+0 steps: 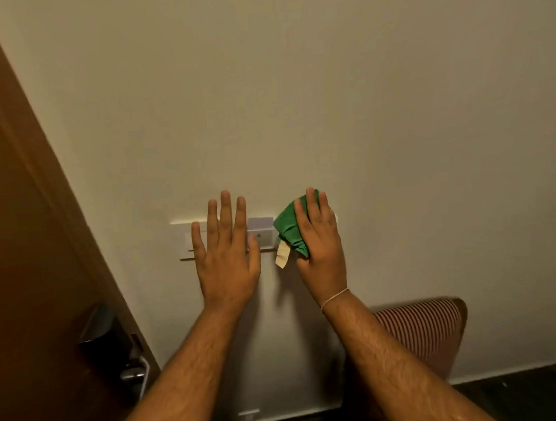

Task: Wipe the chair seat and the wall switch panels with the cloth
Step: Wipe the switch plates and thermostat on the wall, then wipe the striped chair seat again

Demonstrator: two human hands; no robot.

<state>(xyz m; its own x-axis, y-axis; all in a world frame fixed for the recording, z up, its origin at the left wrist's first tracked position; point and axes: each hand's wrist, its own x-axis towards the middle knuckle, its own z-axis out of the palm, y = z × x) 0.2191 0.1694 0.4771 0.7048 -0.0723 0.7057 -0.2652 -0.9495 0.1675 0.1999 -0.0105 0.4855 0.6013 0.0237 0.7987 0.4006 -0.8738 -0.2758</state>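
Right hand (318, 240) presses green cloth (290, 229) on switch panels (261, 233); left hand (225, 248) flat, empty. Chair (427, 328), below right hand: seat unseen.

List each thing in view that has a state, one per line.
left hand: open, fingers spread flat over the switch panel
right hand: pressing the green cloth to the wall
green cloth: bunched, its pale tag hanging below
switch panel: mounted on the wall, partly covered by both hands
door: open, angled into view
striped chair: standing against the wall, untouched
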